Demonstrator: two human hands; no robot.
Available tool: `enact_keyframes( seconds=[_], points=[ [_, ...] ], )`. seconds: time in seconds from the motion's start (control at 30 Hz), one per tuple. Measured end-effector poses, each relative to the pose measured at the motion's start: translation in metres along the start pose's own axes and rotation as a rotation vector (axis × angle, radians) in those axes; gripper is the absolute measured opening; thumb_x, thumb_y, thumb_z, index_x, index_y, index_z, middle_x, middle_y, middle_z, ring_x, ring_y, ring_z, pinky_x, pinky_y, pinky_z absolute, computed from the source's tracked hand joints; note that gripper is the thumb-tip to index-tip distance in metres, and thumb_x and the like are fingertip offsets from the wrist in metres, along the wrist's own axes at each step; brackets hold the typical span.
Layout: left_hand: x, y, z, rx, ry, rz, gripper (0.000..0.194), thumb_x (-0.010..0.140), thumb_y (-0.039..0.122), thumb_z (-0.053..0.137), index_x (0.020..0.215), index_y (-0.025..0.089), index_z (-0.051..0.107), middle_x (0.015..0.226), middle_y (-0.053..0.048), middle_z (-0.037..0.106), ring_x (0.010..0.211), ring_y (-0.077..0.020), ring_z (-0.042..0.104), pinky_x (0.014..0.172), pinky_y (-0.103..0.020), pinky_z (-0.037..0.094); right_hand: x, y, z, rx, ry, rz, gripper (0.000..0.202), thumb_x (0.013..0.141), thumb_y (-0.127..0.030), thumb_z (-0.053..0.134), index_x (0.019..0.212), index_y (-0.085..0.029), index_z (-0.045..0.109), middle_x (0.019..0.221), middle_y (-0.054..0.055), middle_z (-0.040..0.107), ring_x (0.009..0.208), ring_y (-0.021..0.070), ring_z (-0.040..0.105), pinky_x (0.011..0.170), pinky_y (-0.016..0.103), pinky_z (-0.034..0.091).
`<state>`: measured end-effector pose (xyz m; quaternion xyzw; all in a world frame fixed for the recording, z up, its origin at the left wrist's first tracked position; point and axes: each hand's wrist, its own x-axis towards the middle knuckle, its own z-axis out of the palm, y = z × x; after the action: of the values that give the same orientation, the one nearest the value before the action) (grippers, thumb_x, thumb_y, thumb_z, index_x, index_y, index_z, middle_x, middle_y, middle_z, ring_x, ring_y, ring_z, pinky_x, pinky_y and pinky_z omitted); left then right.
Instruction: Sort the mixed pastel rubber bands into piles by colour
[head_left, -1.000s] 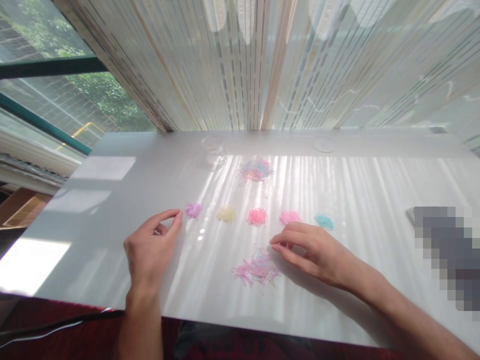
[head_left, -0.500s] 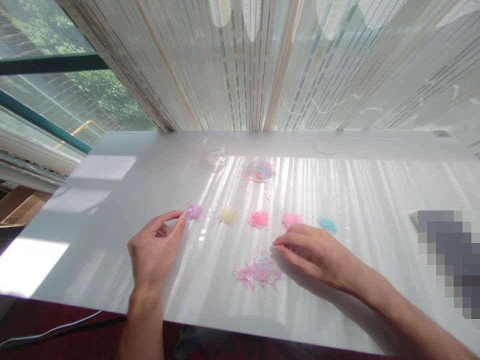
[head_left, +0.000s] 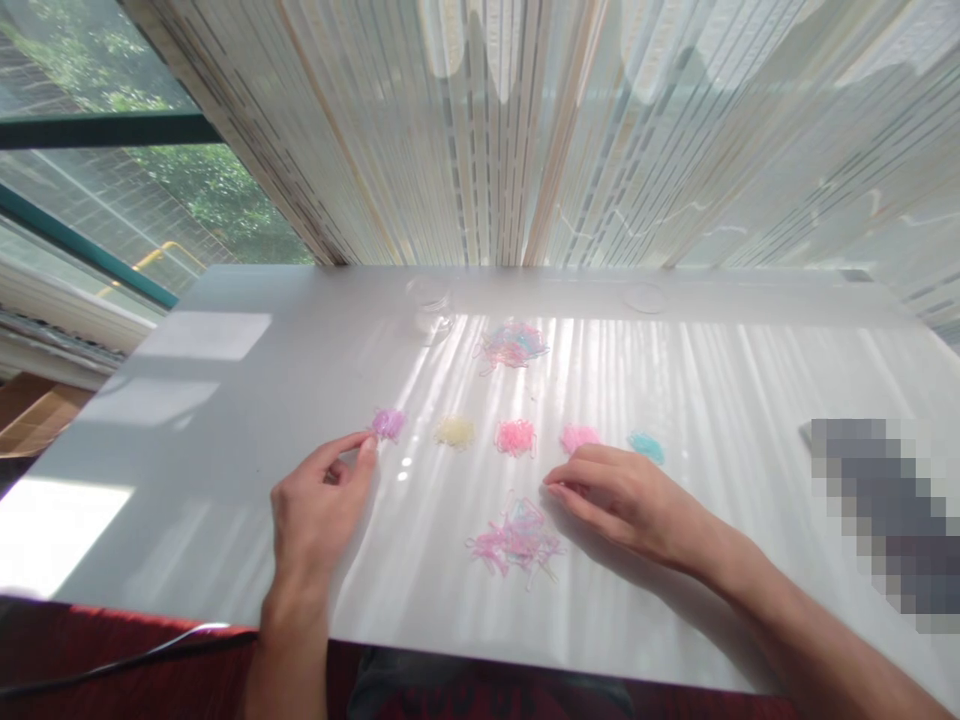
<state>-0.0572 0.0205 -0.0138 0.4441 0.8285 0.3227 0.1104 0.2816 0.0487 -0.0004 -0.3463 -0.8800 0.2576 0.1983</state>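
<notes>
Small rubber bands lie in a row of colour piles: purple bands [head_left: 389,424], yellow bands [head_left: 454,432], coral-red bands [head_left: 515,437], pink bands [head_left: 580,437] and turquoise bands [head_left: 646,447]. My left hand [head_left: 324,500] is closed, thumb and forefinger pinched together at the lower left edge of the purple pile. Closer to me is a loose mixed pile of bands [head_left: 517,540]. My right hand [head_left: 626,495] hovers to the upper right of it, just below the pink pile, its fingertips pressed together. Whatever either pinch holds is too small to make out.
Another mixed pile of bands [head_left: 514,345] lies farther back. Behind it to the left stands a clear jar [head_left: 431,312], and a clear round lid [head_left: 644,297] lies back right. A pixelated dark object [head_left: 885,520] rests on the white table [head_left: 187,430] at right, and a string curtain [head_left: 487,130] hangs behind.
My left hand has shifted slightly right and down, still beside the purple pile. My right hand stays almost where it was, fingertips together. The view has moved a little.
</notes>
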Motion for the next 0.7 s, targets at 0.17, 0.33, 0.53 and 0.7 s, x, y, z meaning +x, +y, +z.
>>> enact_keyframes(
  seconds=[0.17, 0.33, 0.53, 0.7],
  points=[
    [0.003, -0.002, 0.004, -0.109, 0.044, -0.055, 0.038, 0.080, 0.047, 0.065, 0.109, 0.025, 0.079, 0.081, 0.001, 0.074, 0.059, -0.0144, 0.056, 0.070, -0.029, 0.050, 0.000, 0.001, 0.000, -0.017, 0.017, -0.008, 0.026, 0.107, -0.026, 0.050, 0.100, -0.018, 0.072, 0.080, 0.005, 0.068, 0.071, 0.0170, 0.062, 0.063, 0.029, 0.048],
    [0.004, 0.008, 0.001, 0.048, 0.012, -0.082, 0.034, 0.077, 0.048, 0.069, 0.102, 0.028, 0.080, 0.056, 0.005, 0.054, 0.060, -0.0184, 0.057, 0.071, -0.030, 0.047, 0.000, 0.000, -0.001, -0.020, 0.041, -0.018, 0.025, 0.107, -0.026, 0.050, 0.099, -0.017, 0.073, 0.078, 0.004, 0.068, 0.069, 0.0164, 0.062, 0.062, 0.029, 0.048],
    [0.002, 0.009, -0.002, 0.050, -0.044, -0.063, 0.034, 0.075, 0.054, 0.072, 0.099, 0.030, 0.081, 0.055, 0.006, 0.049, 0.059, -0.0173, 0.053, 0.065, -0.029, 0.044, 0.002, 0.000, -0.001, -0.017, 0.048, -0.026, 0.025, 0.106, -0.025, 0.051, 0.100, -0.016, 0.073, 0.080, 0.005, 0.069, 0.070, 0.0160, 0.063, 0.063, 0.029, 0.049],
    [-0.001, 0.005, -0.004, -0.040, -0.015, 0.004, 0.036, 0.078, 0.052, 0.073, 0.101, 0.026, 0.081, 0.057, 0.006, 0.050, 0.056, -0.0150, 0.051, 0.064, -0.027, 0.045, 0.000, -0.002, -0.001, -0.004, 0.035, -0.026, 0.023, 0.104, -0.023, 0.052, 0.100, -0.016, 0.074, 0.078, 0.004, 0.068, 0.069, 0.0158, 0.061, 0.063, 0.029, 0.048]
  ],
)
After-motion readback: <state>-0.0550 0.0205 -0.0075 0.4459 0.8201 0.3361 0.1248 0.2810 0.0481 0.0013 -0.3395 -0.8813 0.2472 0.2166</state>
